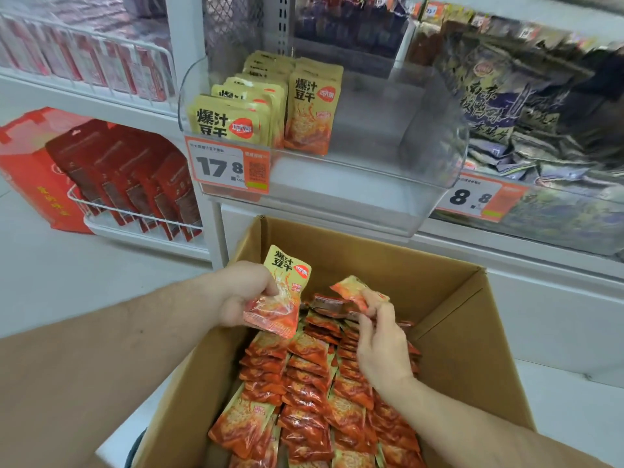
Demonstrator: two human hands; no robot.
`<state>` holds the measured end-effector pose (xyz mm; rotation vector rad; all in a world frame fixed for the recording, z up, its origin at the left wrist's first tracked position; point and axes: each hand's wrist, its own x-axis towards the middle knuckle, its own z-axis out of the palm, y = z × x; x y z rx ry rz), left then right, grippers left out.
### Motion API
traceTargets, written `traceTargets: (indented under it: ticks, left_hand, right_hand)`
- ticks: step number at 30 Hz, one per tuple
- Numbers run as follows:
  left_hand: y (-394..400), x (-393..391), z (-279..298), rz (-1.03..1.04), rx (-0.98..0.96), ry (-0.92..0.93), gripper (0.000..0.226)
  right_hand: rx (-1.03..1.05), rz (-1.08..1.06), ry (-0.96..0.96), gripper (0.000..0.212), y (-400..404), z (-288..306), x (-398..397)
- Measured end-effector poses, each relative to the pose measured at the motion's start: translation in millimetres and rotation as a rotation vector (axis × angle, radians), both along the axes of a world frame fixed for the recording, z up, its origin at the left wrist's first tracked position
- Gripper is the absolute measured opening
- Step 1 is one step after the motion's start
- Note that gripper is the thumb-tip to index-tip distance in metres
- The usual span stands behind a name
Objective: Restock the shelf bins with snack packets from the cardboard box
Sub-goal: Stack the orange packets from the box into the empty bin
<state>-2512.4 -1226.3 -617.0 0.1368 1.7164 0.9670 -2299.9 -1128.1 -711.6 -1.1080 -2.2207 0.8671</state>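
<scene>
Snack packets (280,295) are pinched by both hands' fingers (270,289) over the cardboard box (449,298), while the shelf bin (371,170) above is only partly filled.

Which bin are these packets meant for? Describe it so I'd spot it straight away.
Look above the cardboard box to the clear bin on the shelf. It bears the orange 17.8 price tag and holds matching yellow packets on its left side only; the bin to its right holds dark bags.
</scene>
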Motion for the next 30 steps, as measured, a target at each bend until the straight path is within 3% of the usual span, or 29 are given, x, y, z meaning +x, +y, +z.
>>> traceTargets:
  ticks: [2, 5, 9, 12, 15, 19, 22, 24, 27, 30]
  left_hand:
    - [-1, 9, 9, 0.059, 0.028, -0.042, 0.023]
    - [-4, 24, 23, 0.101, 0.076, -0.083, 0.017]
    - [-7, 37, 37, 0.134, 0.212, -0.182, 0.026]
    - [-12, 44, 48, 0.031, 0.303, -0.216, 0.038]
    - [-17, 49, 54, 0.014, 0.400, -0.127, 0.020]
    - [-23, 44, 64, 0.071, 0.514, -0.022, 0.022]
    - [-26, 38, 76, 0.025, 0.588, 0.093, 0.021]
    - [-26, 37, 83, -0.010, 0.638, 0.172, 0.023]
    - [-26, 36, 93, -0.054, 0.722, 0.215, 0.027]
    - [-24, 34, 104, -0.089, 0.782, 0.220, 0.025]
  right_hand:
    - [0.149, 0.082, 0.120, 0.030, -15, 14, -1]
    - [0.293, 0.210, 0.253, 0.009, -26, 29, -3]
    - [0.402, 0.372, 0.291, 0.016, -39, 51, -6]
    - [0.488, 0.436, 0.251, 0.025, -43, 62, -9]
    - [0.565, 0.475, 0.190, 0.025, -43, 81, -14]
    - [0.605, 0.565, 0.218, 0.024, -42, 106, -12]
    - [0.438, 0.385, 0.348, 0.034, -33, 134, -19]
    - [0.143, 0.205, 0.361, 0.037, -29, 160, -31]
    - [-0.306, 0.273, 0.309, 0.040, -17, 190, -45]
    - [-0.401, 0.363, 0.258, 0.026, -11, 208, -53]
